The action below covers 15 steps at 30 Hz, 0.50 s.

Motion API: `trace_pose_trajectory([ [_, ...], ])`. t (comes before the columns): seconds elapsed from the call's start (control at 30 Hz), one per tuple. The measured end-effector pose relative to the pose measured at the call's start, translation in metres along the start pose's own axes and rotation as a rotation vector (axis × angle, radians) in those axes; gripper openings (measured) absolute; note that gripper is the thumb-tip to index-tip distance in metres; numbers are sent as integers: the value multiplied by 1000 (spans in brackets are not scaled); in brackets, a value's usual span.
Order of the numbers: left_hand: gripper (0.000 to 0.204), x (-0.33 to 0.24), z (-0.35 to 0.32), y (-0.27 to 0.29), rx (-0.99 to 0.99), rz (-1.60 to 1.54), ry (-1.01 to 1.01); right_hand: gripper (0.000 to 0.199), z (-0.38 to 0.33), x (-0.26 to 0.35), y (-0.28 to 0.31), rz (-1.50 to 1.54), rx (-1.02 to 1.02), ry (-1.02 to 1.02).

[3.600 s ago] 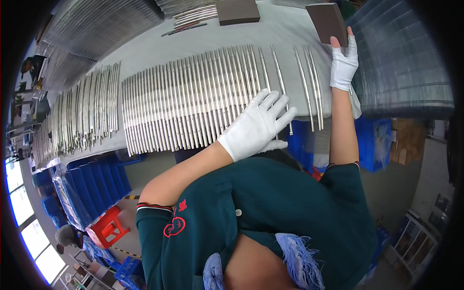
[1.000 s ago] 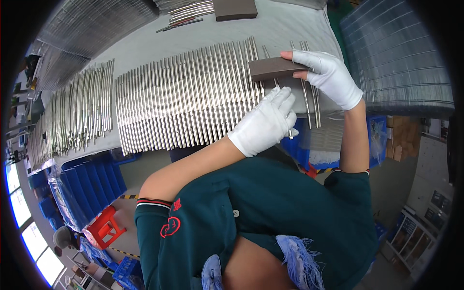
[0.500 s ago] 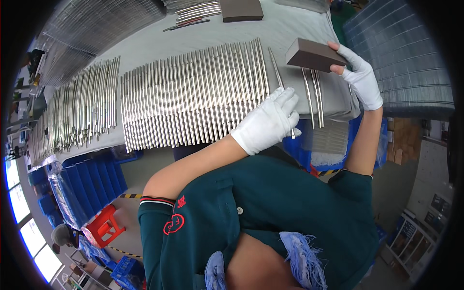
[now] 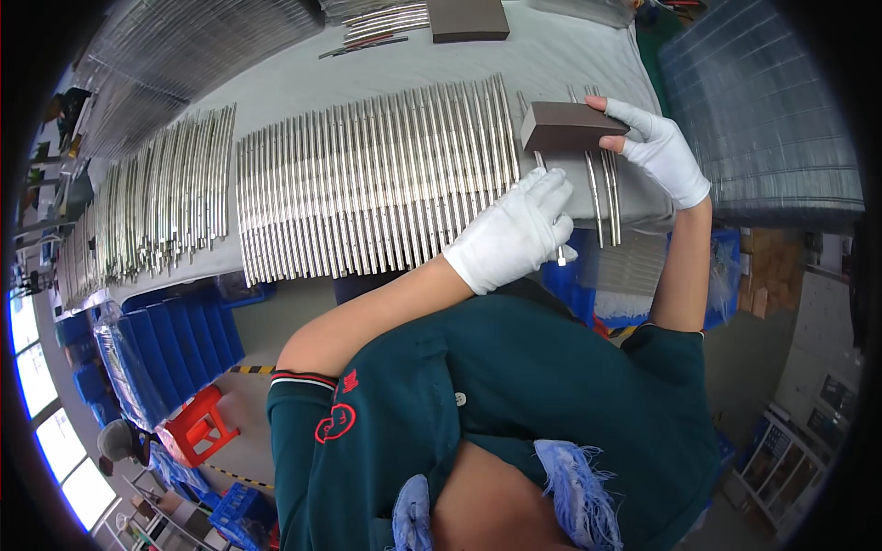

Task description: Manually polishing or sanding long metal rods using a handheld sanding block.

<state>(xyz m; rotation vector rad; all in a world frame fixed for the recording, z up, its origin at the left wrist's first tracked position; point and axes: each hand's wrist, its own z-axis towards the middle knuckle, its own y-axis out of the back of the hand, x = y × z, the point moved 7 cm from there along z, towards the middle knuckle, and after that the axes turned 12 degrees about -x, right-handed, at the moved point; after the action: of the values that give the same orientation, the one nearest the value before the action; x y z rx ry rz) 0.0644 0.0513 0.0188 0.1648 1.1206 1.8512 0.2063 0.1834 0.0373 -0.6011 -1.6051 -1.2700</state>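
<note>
My left hand (image 4: 514,230), in a white glove, is closed over the lower part of a thin metal rod (image 4: 540,160); the rod's end shows below the fingers. In a fingertip-less white glove, my right hand (image 4: 666,156) grips a dark brown rectangular block (image 4: 574,129) between thumb and fingers. The block lies across the upper part of that same rod. Beside it, a few more metal rods (image 4: 609,197) pass partly out of sight behind the block. Left of my left hand, a long row of shiny rods (image 4: 367,184) lies side by side.
All this lies on a grey cloth-covered table (image 4: 551,55). Another rod bundle (image 4: 170,188) is at the left, and a second brown block (image 4: 469,20) sits at the back. Stacked clear trays (image 4: 758,119) stand right. Below are blue bins (image 4: 188,335) and a red stool (image 4: 200,427).
My right hand has moved the brown block left and nearer to me, over the rod. My left hand keeps its hold on the rod, almost in place.
</note>
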Motion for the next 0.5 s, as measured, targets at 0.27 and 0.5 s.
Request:
trace_pose_trajectory([
  [0.27,42,2,-4,0,-11,18,11,49,7,-16,23,16,-82,-118],
  [0.5,46,2,-10,-12,105,77,37,58,19,-19,56,131,-730,279],
])
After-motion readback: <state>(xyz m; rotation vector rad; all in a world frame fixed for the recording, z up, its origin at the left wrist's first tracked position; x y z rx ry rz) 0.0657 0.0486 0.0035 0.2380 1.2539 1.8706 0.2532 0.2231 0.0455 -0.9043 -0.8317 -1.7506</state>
